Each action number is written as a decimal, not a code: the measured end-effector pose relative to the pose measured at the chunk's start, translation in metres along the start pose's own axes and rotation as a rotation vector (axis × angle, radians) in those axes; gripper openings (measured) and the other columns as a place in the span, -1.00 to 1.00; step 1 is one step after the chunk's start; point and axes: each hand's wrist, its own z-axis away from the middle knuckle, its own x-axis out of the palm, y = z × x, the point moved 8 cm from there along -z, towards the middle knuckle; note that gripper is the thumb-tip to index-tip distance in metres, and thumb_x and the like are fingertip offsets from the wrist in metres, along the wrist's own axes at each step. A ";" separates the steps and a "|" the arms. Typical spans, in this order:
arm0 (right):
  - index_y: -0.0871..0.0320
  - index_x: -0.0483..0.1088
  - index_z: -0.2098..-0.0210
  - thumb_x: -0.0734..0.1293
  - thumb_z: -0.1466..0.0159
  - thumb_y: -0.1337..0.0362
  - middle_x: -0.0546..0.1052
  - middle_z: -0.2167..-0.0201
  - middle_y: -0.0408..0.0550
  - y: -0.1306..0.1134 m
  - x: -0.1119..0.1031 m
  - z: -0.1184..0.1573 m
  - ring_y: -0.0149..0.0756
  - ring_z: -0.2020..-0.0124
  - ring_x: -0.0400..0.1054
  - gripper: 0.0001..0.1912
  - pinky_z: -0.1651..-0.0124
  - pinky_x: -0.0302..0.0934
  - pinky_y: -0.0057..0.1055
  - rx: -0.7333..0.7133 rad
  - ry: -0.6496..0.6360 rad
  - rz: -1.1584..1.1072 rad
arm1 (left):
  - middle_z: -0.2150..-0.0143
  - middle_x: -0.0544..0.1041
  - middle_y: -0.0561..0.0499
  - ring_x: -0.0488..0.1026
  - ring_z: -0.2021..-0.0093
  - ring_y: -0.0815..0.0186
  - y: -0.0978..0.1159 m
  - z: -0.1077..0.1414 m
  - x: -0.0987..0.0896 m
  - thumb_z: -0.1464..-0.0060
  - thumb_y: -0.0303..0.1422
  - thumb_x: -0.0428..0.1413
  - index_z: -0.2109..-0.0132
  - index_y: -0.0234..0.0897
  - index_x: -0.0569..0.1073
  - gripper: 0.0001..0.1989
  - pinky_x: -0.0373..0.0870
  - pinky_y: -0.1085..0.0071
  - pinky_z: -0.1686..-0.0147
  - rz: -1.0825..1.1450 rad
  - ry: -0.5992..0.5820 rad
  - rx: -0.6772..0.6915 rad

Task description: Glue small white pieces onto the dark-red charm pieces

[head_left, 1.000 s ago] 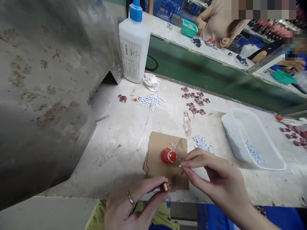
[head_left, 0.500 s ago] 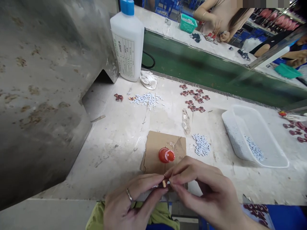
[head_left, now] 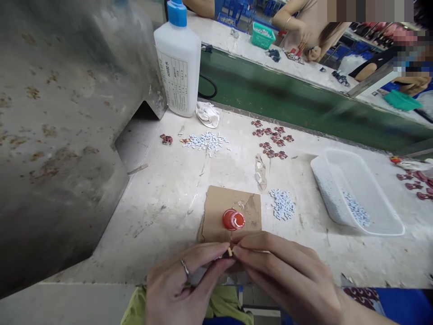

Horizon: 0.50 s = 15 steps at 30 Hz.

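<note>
My left hand [head_left: 182,282] is closed in a pinch on a small dark brown figurine [head_left: 229,253] with a yellow-orange part, held low over the table's front edge. Against its right side press the bunched fingertips of my right hand [head_left: 287,266]; whatever they pinch is hidden. Just beyond the hands, a small red cup [head_left: 233,219] with wet-looking red contents rests on a piece of cardboard [head_left: 214,205]. Right of the cardboard lies a pile of tiny pale blue-white pieces [head_left: 283,205].
Another pale pile [head_left: 208,142] and several brown figurines [head_left: 270,139] lie farther back. A white bottle [head_left: 181,67] with a blue cap stands back left, beside a metal housing [head_left: 67,135]. At right sits a translucent tub [head_left: 382,205]. Other people work beyond the green partition [head_left: 243,85].
My right hand's fingers have straightened and drawn together, moving slightly left against the figurine. The small pale piece seen at its fingertips is now hidden. My left hand keeps its pinch.
</note>
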 end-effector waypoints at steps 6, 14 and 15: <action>0.29 0.44 -0.09 0.27 -0.42 0.56 0.63 0.09 0.14 -0.007 -0.005 -0.001 -0.25 0.03 0.58 -0.71 0.01 0.55 -0.45 -0.079 -0.008 0.074 | 0.19 0.70 0.34 0.67 0.29 0.52 0.001 -0.005 -0.001 -0.07 -0.53 0.34 0.15 -0.06 0.63 -0.74 0.56 0.80 0.13 0.069 0.017 -0.038; 0.11 0.48 -0.12 0.48 -0.31 0.39 0.63 0.09 0.01 0.017 -0.004 -0.012 -0.28 0.09 0.57 -0.60 0.05 0.54 -0.41 0.160 0.081 -0.224 | 0.17 0.68 0.41 0.68 0.29 0.52 -0.006 -0.004 -0.004 -0.16 -0.46 0.27 0.04 0.11 0.58 -0.69 0.53 0.82 0.17 0.047 0.018 -0.049; 0.08 0.48 -0.13 0.49 -0.31 0.38 0.64 0.11 -0.03 0.019 -0.001 -0.015 -0.29 0.10 0.57 -0.59 0.05 0.53 -0.40 0.175 0.078 -0.277 | 0.15 0.68 0.41 0.68 0.27 0.52 -0.006 -0.003 -0.003 -0.17 -0.46 0.26 0.01 0.12 0.56 -0.67 0.52 0.82 0.15 0.044 0.010 -0.040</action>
